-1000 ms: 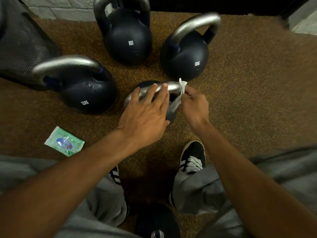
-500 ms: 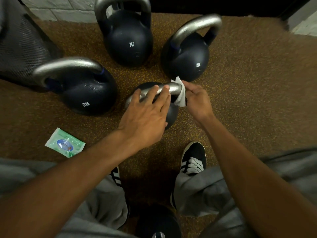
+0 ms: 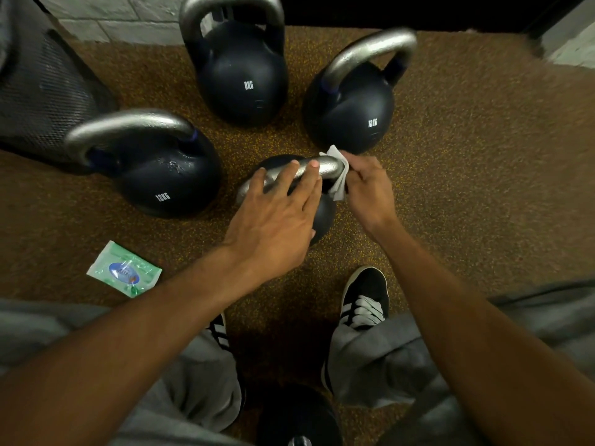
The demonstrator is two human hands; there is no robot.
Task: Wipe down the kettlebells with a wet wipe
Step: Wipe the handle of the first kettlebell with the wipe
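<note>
Though partly hidden — perhaps five kettlebells (image 3: pixel 241 78), one wipe (image 3: pixel 338 185).

Four dark kettlebells stand upright on the speckled floor in front of me, each with a bare silver handle. The smallest kettlebell (image 3: pixel 317 217) is nearest, its handle (image 3: pixel 325 167) running left to right. The white wet wipe (image 3: pixel 338 183) is folded around the right end of that handle, crumpled, one corner sticking up. Behind it sit three bigger ones: a 12KG kettlebell on the left (image 3: pixel 161 175) with scuffed, wet-looking patches on top, an 8KG kettlebell (image 3: pixel 243 75) in the middle by the wall, and another 12KG kettlebell on the right (image 3: pixel 354 107).
</note>
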